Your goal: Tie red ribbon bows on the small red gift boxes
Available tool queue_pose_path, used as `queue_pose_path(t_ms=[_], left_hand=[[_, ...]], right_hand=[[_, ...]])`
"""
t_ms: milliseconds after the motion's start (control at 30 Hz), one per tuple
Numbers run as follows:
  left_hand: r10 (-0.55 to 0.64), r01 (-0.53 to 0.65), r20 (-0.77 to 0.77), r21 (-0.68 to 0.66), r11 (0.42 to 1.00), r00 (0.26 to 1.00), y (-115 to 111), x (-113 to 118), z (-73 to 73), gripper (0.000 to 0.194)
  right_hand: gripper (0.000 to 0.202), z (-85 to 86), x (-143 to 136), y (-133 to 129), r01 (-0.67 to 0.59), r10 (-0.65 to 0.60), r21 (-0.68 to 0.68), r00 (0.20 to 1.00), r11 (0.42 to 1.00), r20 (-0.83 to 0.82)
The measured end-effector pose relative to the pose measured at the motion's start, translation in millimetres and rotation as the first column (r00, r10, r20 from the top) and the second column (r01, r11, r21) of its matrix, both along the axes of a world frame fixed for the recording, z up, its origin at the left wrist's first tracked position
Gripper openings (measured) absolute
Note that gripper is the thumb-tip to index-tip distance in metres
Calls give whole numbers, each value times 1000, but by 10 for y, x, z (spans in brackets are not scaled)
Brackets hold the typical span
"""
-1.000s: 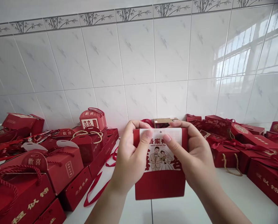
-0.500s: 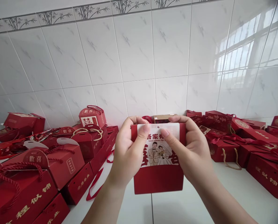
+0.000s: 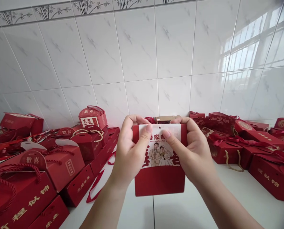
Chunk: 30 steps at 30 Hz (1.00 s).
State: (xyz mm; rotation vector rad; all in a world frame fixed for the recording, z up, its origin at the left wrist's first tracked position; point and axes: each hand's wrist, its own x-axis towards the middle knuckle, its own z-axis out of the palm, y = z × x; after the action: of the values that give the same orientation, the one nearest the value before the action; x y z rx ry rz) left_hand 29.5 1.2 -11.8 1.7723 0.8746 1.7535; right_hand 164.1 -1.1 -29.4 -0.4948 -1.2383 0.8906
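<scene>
A red wedding gift box point(image 3: 159, 182) is held upright above the white table, its front facing me. A white printed panel point(image 3: 161, 162) covers its upper front, with a cartoon bride and groom and red characters. My left hand point(image 3: 131, 152) grips the upper left side, thumb flat on the panel and fingers behind. On the upper right side my right hand point(image 3: 191, 149) does the same, its thumb near the panel's top centre. A small hole shows at the top edge between the thumbs. The back of the box and most fingertips are hidden.
Red gift boxes with rope handles point(image 3: 34, 190) are stacked at the left, a red ribbon point(image 3: 94, 190) beside them. More red boxes with bows point(image 3: 268, 178) stand at the right. Behind my hands lies a brown box point(image 3: 167, 119) by the tiled wall point(image 3: 142, 57).
The whole view has shifted slightly, so the hands and gift box appear a little higher and further left. Both hands keep the same grip.
</scene>
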Motion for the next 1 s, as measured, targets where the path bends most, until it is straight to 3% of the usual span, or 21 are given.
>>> queue_pose_path(t_ms=[133,267,467,667,800,933,1000], left_hand=[[46,-43,-49,57,997,998,7,3,13,7],[19,-12,-84,81,997,996,0,2,14,6],[-12,16,-75,55,998,997,-3,12,-5,5],[28,-16,-104,113,993,994,39,13,-11,4],[11,-4,-70,103,995,998,81,54,-39,4],[54,-61,105,70,996,993,98,135,-36,46],[29,-27,137,-13,1000,990,97,162,-16,50]], right_hand=[[27,-4,2,18,67,-69,80,997,995,23],[9,-9,1,33,93,-106,155,991,984,83],[7,-19,16,42,92,-100,124,993,988,60],[6,-49,19,88,23,-27,91,999,996,44],[6,-43,60,147,27,-32,126,999,992,34],[8,-13,111,191,72,-77,183,997,980,23],[7,-14,99,192,93,-100,212,995,973,23]])
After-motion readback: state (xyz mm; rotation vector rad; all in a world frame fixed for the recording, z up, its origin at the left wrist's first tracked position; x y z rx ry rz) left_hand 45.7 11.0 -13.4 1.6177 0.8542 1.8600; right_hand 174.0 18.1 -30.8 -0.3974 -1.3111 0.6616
